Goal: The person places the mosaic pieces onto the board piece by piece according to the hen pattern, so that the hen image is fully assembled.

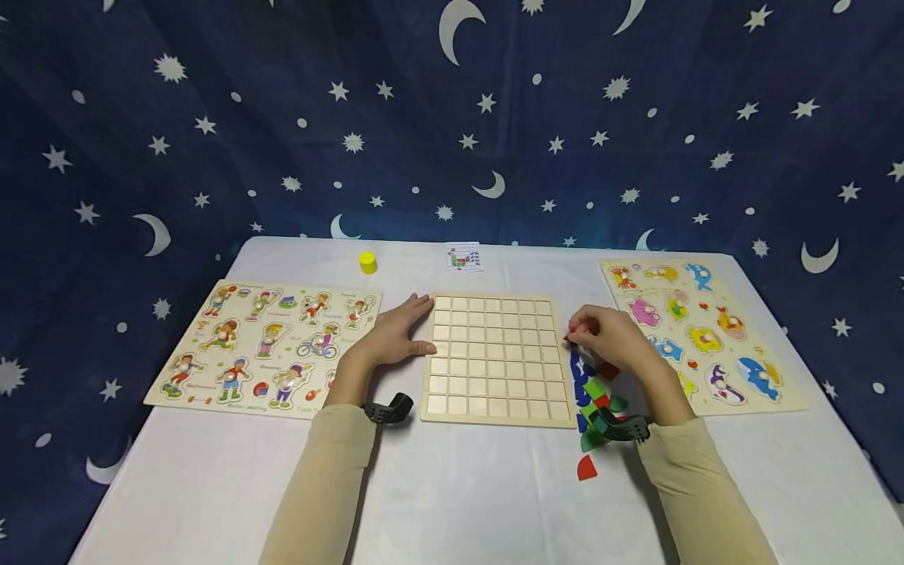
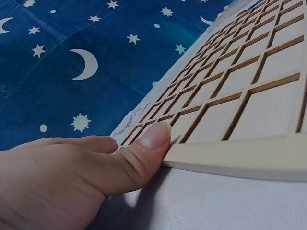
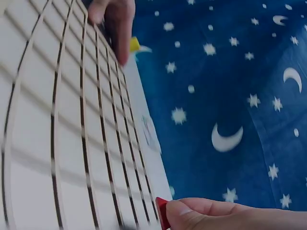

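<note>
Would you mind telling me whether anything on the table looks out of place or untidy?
Only the coloured pieces: they lie in a loose, overlapping heap by the grid board's right edge. The boards lie flat and nothing looks damaged.

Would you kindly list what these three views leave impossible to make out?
- Red piece: the right hand pinches it; fingers hide its shape in the head and right wrist views.
- Small card: head view, print too small to read.
- Loose coloured pieces: head view, partly covered by the right wrist.
- Left hand: left wrist view, the edge cuts off most fingers.
</note>
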`<state>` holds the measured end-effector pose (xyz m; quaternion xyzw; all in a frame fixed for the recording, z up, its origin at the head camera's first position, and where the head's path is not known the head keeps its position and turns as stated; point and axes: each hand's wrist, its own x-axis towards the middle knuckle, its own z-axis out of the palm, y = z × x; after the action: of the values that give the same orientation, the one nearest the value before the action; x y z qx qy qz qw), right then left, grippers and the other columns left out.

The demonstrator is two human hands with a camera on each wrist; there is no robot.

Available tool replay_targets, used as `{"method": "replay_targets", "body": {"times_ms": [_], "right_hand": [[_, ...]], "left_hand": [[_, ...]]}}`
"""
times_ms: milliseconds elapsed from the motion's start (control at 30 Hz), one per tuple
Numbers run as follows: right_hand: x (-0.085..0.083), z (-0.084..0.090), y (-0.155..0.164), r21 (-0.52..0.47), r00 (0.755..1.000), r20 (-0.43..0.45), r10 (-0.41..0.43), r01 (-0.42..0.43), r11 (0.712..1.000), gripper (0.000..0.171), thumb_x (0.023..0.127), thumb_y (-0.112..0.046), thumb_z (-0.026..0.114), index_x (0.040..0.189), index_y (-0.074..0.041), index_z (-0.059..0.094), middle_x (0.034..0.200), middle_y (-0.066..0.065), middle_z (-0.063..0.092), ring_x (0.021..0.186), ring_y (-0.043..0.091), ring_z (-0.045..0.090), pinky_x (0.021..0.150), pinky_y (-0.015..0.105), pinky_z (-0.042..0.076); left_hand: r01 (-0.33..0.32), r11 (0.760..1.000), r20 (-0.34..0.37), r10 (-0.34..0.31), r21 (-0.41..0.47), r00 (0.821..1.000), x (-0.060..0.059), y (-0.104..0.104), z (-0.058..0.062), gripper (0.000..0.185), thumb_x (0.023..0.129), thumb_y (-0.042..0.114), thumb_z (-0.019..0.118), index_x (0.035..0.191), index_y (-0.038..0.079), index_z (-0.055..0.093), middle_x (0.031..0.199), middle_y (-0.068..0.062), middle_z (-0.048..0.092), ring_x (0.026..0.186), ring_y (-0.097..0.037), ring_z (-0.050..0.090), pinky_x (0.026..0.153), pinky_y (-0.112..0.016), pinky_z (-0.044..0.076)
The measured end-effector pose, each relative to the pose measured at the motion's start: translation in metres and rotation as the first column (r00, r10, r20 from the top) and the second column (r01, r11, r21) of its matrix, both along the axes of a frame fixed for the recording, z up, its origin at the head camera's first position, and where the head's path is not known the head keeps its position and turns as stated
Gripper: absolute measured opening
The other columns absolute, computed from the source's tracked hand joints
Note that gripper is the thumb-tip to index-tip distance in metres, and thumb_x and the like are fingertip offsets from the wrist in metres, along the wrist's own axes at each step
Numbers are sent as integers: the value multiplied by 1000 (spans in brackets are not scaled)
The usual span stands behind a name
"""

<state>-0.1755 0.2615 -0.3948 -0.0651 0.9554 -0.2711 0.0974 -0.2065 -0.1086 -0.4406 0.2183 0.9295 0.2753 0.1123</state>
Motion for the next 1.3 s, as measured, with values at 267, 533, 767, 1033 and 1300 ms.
{"method": "replay_targets", "body": {"times_ms": [267,533,767,1033,1300], "right_hand": [[-8,-6,-50,-92,993,-108,46,-56,994,12,90,-19,66,98,-11,69,82,3,66,74,18,55,65,30,44],[-14,-14,-88,-131,988,-127,83,-100,986,11,89,-18,67,98,-12,71,84,2,69,73,14,60,67,29,46],[-16,-19,-118,-175,992,-91,87,-102,979,13,89,-18,66,99,-13,72,88,2,71,74,13,61,68,29,48],[-17,-31,-140,-228,994,-110,24,-49,973,14,89,-21,68,101,-14,72,87,0,70,72,12,59,68,28,47],[-15,-40,-158,-318,988,-149,-29,-20,948,9,88,-23,69,95,-17,70,84,-2,70,72,11,61,68,28,48]], "left_hand": [[-14,1000,1,14,-1,1000,0,0,2,88,79,42,73,150,11,30,158,-6,23,147,-27,16,113,-59,17],[-31,999,15,31,-9,999,1,-1,0,88,79,43,73,149,12,31,158,-4,22,148,-25,15,114,-57,16],[-29,999,21,29,-22,999,3,0,0,87,79,43,73,149,12,31,158,-5,22,148,-26,15,114,-56,17],[-20,999,11,21,-27,1000,2,4,2,87,78,43,73,149,12,32,158,-4,24,148,-25,16,114,-55,19],[-20,999,6,20,-39,1000,2,5,4,87,78,42,74,148,12,33,158,-3,25,148,-24,16,114,-54,19]]}}
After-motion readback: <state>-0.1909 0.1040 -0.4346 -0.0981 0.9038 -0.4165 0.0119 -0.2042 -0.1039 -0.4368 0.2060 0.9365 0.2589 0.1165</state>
